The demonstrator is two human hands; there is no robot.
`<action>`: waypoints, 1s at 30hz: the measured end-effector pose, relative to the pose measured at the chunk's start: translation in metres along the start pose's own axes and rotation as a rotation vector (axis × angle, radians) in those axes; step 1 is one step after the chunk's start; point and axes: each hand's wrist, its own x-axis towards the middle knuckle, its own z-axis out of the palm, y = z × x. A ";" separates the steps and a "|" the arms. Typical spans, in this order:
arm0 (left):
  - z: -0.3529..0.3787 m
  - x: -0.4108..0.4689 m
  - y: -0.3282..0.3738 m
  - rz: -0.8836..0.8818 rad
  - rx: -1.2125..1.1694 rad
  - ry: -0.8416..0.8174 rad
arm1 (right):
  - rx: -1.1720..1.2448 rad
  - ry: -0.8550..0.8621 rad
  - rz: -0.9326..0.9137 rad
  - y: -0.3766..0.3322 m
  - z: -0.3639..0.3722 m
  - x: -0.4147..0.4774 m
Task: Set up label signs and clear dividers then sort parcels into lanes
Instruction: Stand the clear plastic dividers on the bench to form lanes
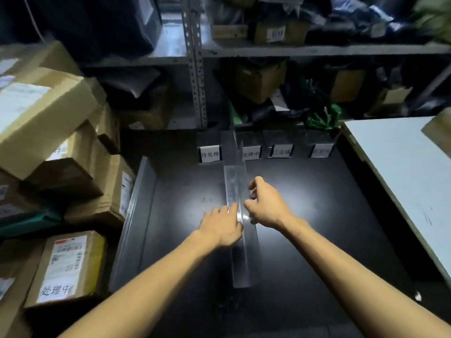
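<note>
Hands both on the clear divider [240,254], set along the middle of the worktop [190,240] from the label signs [210,154] toward the near edge: left hand [220,226] open, fingers nearly straight, pressing its flat base strip; right hand [267,203] curled, pinching its upright wall. Bare black surface either side, bounded left by a second clear panel [140,208] beside stacked parcels [61,267], right by a white board [400,172]. Forearms reaching forward, converging.

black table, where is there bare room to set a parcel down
Widest bare patch: black table right of the clear divider, up to the white board. A narrower one lies between that divider and the clear panel along the left edge. Crowded: the boxes piled left and the signs along the back.
</note>
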 end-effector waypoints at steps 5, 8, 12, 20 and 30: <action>0.037 0.034 -0.022 -0.017 0.005 -0.082 | -0.093 0.025 0.030 0.026 0.034 0.019; 0.056 0.049 -0.034 0.019 0.069 -0.119 | -0.118 0.026 -0.019 0.033 0.048 0.022; 0.070 0.062 -0.043 0.051 0.085 -0.109 | -0.109 0.030 -0.017 0.040 0.048 0.025; 0.077 0.066 -0.050 0.077 0.000 0.006 | -0.036 0.007 -0.010 0.042 0.046 0.023; 0.080 0.065 -0.053 0.048 -0.065 -0.169 | -0.007 0.021 0.035 0.040 0.052 0.019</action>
